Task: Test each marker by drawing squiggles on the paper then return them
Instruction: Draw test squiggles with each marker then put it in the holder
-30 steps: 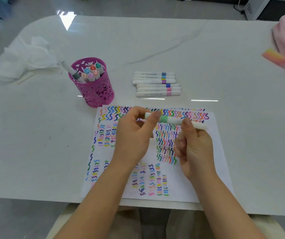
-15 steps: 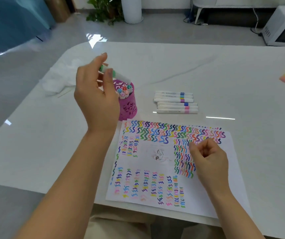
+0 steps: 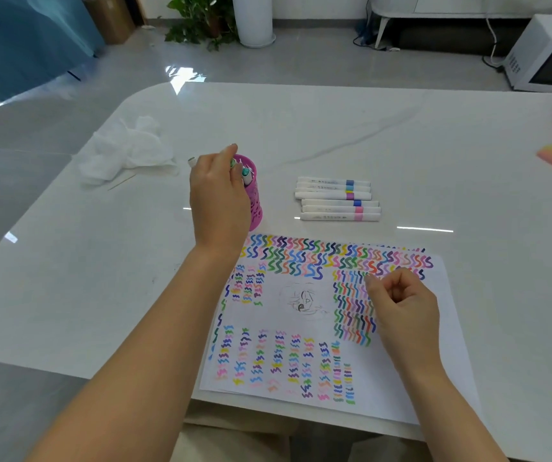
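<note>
Fingers [image 3: 231, 153] of the left hand [image 3: 217, 201] curl down over the pink pen holder [image 3: 256, 211], which stands just off the far-left corner of the paper [image 3: 434, 361]. The tips meet the green-capped marker [image 3: 245, 174] standing inside; I cannot tell whether they pinch it or only touch it. The right hand [image 3: 401, 308] rests on the paper, fingers loosely curled, holding nothing. Six markers [image 3: 338, 199] lie in a row on the tabletop [image 3: 401, 145], just beyond the paper's far edge, with their long axes parallel to that edge. The row lies right of the left hand and beyond the right. I judge the free right hand better placed for the next pick.
</note>
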